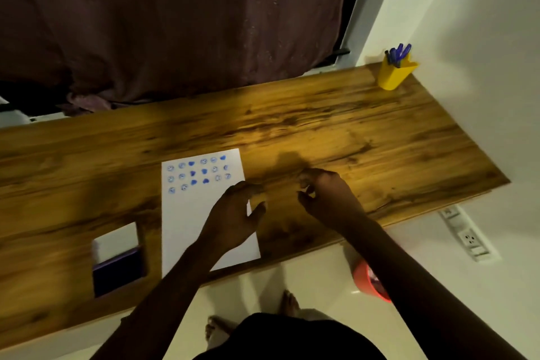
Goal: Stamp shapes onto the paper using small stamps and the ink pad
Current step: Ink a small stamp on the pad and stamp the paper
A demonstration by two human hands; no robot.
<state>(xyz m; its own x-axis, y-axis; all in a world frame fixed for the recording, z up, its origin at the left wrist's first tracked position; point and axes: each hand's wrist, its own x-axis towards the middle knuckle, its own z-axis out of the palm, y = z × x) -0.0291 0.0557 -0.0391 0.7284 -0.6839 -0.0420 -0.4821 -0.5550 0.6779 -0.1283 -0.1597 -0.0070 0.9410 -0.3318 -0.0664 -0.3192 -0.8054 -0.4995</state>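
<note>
Your left hand [233, 213] rests on the right edge of the white sheet of paper [187, 213], fingers loosely curled and apart around nothing you can see, while your right hand [324, 193] hovers over the bare wooden desk [380, 140] with fingertips pinched together, on what I cannot tell. The paper's top carries four rows of blue stamped faces and hearts [198, 174], none legible as writing. The open ink pad with its dark blue pad and white lid [118, 257] lies left of the sheet.
</note>
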